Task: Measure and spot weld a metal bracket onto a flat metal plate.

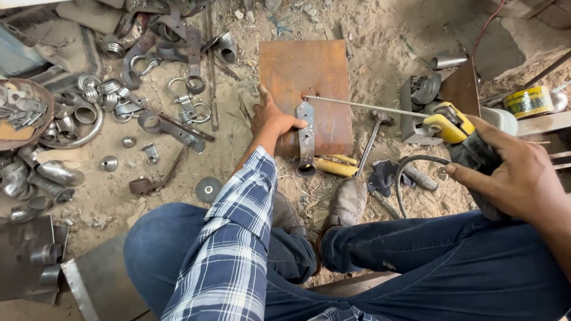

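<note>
My left hand presses on a flat grey metal bracket that lies on a rusty steel plate, fingers curled over the bracket's left edge. My right hand grips a yellow and black welding electrode holder at the right. A thin welding rod runs from the holder leftward, and its tip meets the top end of the bracket. A black cable loops down from the holder.
A hammer and a yellow-handled tool lie by the plate. Several metal rings, clamps and pipe pieces cover the sandy ground at left. A yellow tape roll sits at right. My crossed legs fill the foreground.
</note>
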